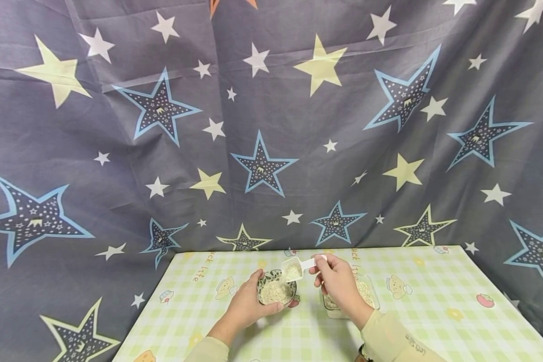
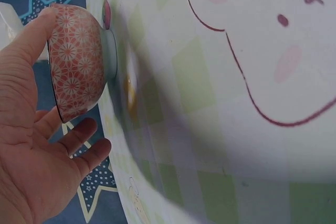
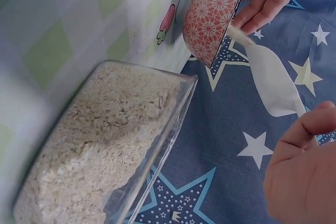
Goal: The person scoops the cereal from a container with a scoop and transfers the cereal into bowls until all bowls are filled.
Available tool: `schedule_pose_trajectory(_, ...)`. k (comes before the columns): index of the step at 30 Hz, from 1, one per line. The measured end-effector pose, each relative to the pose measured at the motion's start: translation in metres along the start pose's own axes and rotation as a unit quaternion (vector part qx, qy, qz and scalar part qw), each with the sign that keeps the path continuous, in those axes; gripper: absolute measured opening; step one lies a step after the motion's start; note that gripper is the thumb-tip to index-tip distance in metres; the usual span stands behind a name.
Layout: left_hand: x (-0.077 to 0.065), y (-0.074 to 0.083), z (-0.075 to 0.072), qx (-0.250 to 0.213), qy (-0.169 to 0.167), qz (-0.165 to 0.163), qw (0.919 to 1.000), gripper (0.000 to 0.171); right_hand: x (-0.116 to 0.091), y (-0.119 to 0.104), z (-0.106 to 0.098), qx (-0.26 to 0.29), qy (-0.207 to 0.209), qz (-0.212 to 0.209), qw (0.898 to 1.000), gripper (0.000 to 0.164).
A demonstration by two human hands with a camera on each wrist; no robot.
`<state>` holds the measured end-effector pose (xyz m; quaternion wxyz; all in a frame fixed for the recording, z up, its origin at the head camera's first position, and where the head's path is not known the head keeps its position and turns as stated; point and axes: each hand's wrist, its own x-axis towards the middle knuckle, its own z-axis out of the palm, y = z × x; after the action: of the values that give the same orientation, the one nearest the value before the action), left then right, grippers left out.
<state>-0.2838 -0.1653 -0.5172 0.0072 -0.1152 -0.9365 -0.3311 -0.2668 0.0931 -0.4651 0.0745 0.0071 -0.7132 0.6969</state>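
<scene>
My left hand (image 1: 250, 302) holds a small bowl (image 2: 79, 64) by its rim, thumb on one side and fingers on the other. The bowl is red with white flowers outside and leaf-patterned inside, and oats (image 1: 275, 293) lie in it. Between thumb and fingers, my right hand (image 1: 339, 282) pinches the handle of a white scoop (image 3: 273, 83). Tilted over the bowl's rim, the scoop carries more oats, and some spill from its lip into the bowl. Below my right hand stands a clear rectangular container (image 1: 337, 314) of oats, partly hidden by that hand in the head view.
A green-and-white checked tablecloth (image 1: 430, 296) with cartoon prints covers the table. Behind it hangs a dark curtain (image 1: 280, 110) patterned with stars. The oat container stands to the right of the bowl.
</scene>
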Motion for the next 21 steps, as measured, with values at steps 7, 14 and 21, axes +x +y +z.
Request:
schedule_pose_trajectory(7, 0.0004, -0.0001, 0.0001, -0.001, 0.000, -0.004, 1.0000, 0.120, -0.0026, -0.0018, 0.0008, -0.031, 0.003, -0.034, 0.999, 0.030)
schedule_pose_trajectory(14, 0.0005, -0.0019, 0.0006, -0.001, 0.002, 0.002, 1.0000, 0.120, -0.0055, -0.0026, 0.0016, -0.064, 0.002, -0.066, 0.996, 0.023)
schedule_pose_trajectory(21, 0.0020, -0.0023, 0.0011, -0.004, 0.006, 0.006, 1.0000, 0.120, -0.0097, -0.0008, 0.0041, -0.122, -0.008, -0.146, 0.982, 0.018)
